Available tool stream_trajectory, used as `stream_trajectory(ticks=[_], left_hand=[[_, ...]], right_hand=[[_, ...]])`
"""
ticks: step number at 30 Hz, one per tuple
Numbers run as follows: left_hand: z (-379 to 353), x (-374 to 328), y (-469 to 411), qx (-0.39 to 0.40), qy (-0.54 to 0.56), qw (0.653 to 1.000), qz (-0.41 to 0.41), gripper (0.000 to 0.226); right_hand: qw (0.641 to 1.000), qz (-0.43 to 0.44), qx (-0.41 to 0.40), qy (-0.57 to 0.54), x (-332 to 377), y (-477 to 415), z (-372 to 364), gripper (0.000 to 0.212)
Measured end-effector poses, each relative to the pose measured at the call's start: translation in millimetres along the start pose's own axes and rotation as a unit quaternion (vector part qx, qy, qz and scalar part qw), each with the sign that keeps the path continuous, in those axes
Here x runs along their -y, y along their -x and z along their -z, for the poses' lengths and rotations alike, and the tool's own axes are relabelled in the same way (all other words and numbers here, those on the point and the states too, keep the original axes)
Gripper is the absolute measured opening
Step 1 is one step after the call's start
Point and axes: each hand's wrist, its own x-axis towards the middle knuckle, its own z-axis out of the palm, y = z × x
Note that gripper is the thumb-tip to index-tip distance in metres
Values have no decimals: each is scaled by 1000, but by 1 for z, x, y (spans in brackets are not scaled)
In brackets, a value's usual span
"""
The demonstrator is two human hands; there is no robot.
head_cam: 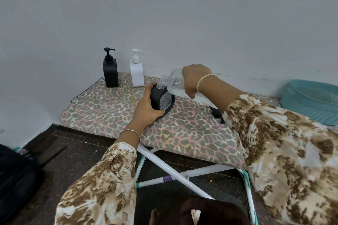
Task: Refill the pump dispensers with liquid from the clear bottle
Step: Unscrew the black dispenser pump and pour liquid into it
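Note:
My left hand (147, 105) grips a dark dispenser body (162, 99) with its pump off, standing on the leopard-print ironing board (113, 113). My right hand (196, 80) holds the clear bottle (174, 81) tipped sideways, its open neck right at the dispenser's mouth. A black pump head (217, 114) lies on the board under my right forearm. A black pump dispenser (110, 71) and a white pump dispenser (136, 71) stand upright at the back by the wall.
A teal plastic basket (311, 100) sits at the right end of the board. The board's white crossed legs (175, 173) stand on the dark floor below. A black bag (16, 175) lies on the floor at the left.

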Motion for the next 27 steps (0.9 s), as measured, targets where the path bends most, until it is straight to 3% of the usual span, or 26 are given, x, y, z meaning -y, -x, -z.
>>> stream_trajectory(ticks=[27], left_hand=[[0, -2, 0, -5, 0, 1000, -3, 100]], right_hand=[[1000, 1, -1, 2, 1, 0, 0, 37]])
